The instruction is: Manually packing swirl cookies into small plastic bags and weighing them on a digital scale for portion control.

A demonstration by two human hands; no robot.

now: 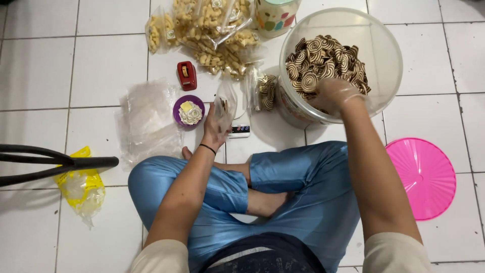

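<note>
- The right hand (pixel 335 95), in a thin clear glove, reaches into the big clear tub (pixel 389 55) of spiral biscuits (pixel 323 63); its fingers are curled down among them, but whether they grip any I cannot tell.
- The left hand (pixel 214 129) pinches a small clear bag (pixel 225 103) by its lower part, mouth up, over the small scale (pixel 240 129) in front of the crossed legs; a few biscuits show inside it.
- To do this step well, I judge: hold the bag mouth wide and upright, bring small handfuls across so the thin biscuits do not snap, and keep the bag close to the tub rim so the carry is short.
- Packages: 1 filled bag of spiral biscuits (pixel 265 91) lies against the tub's left side.
- A heap of clear bags with pale yellow snacks (pixel 212 30) lies at the top, each with a small round label too small to make out.
- A stack of empty clear bags (pixel 149 119) lies left, beside a purple bowl (pixel 178 114) holding round labels.
- A red tape dispenser (pixel 186 75) sits above the bowl.
- A pink round lid (pixel 424 177) lies on the tiles at right; a yellow-printed plastic bag (pixel 81 187) lies at left.
</note>
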